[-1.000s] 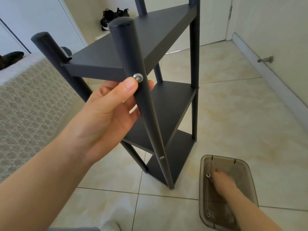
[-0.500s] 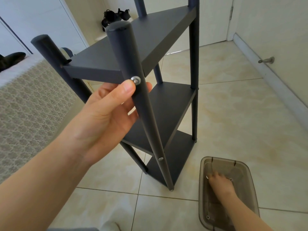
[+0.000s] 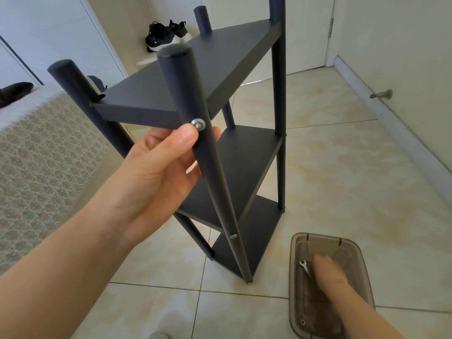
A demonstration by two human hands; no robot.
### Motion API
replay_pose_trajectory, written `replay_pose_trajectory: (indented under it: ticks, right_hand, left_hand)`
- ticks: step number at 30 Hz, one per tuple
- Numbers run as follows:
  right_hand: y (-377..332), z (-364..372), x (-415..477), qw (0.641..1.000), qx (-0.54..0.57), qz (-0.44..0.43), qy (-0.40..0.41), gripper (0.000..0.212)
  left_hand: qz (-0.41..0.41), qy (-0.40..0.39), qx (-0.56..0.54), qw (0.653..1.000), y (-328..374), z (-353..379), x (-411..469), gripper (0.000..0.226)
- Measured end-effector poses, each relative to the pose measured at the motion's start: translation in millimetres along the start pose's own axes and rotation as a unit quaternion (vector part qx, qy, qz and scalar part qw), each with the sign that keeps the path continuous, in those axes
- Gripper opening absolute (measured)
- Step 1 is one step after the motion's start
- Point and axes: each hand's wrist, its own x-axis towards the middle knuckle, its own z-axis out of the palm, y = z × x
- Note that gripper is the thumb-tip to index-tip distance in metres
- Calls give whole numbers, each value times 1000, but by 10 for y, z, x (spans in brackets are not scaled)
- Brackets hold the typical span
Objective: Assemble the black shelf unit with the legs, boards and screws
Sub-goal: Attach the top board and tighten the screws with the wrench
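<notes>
On the leaning front leg (image 3: 210,167), beside its top screw (image 3: 198,123), my left hand (image 3: 156,177) gripped. Right hand (image 3: 327,272) lay below-right of that leg, in the bin (image 3: 362,256) at the wrench (image 3: 304,266); grasp unclear.

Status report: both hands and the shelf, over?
Left hand grips front leg, thumb by screw. Right hand in bin at wrench, grip unclear. Nothing blocking.

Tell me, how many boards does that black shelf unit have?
3: the top board highest up, the middle board below it, and the bottom board just above the floor. None looks hidden.
</notes>
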Motion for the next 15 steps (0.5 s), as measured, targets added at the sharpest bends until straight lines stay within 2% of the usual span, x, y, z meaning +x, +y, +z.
replay_pose_trajectory:
  ticks: [5,10,15]
  right_hand:
    - [17,-212,-45,1000,-2,-1,-17,28]
    - [-60,-763,-188,1000,14,-9,-7,26]
    - [-228,-1417,-418,997,50,-54,34,22]
  left_hand:
    - [10,32,-1,999,-29,11,5,6]
    - [14,48,-26,998,-54,28,-20,50]
    - [21,78,-18,997,-89,89,-72,56]
